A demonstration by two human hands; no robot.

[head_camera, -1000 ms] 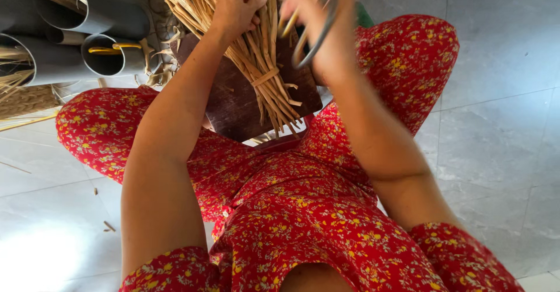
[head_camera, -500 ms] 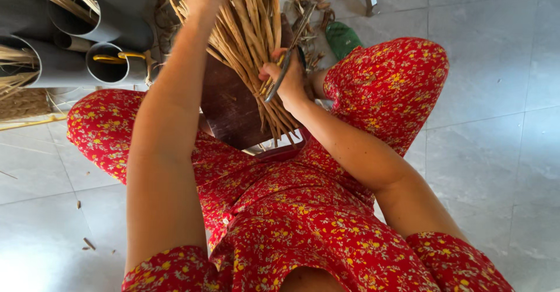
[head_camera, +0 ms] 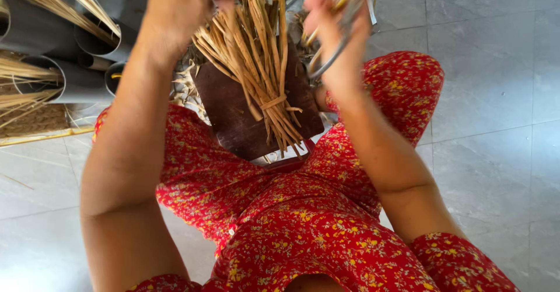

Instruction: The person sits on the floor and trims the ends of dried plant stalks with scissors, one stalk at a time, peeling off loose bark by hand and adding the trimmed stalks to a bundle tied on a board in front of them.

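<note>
A bundle of dry straw-coloured reed stalks (head_camera: 256, 64), tied with a strip near its lower end, hangs over a dark brown wooden board (head_camera: 233, 117) on my lap. My left hand (head_camera: 175, 9) grips the bundle's upper end at the frame's top. My right hand (head_camera: 335, 26) is raised beside the bundle on the right, closed on metal scissors (head_camera: 338, 41) and a few loose stalks. My red flowered dress (head_camera: 303, 228) fills the lower part of the view.
Grey plastic pipes (head_camera: 76, 82) holding more reed stalks lie at the left, with a woven mat (head_camera: 32, 123) below them. Grey floor tiles (head_camera: 496, 93) spread to the right. Loose reed scraps lie behind the board.
My right hand has risen from the middle of the bundle to the top, scissors still in it. The bundle is pulled higher and closer to upright; my left hand stays on its upper end.
</note>
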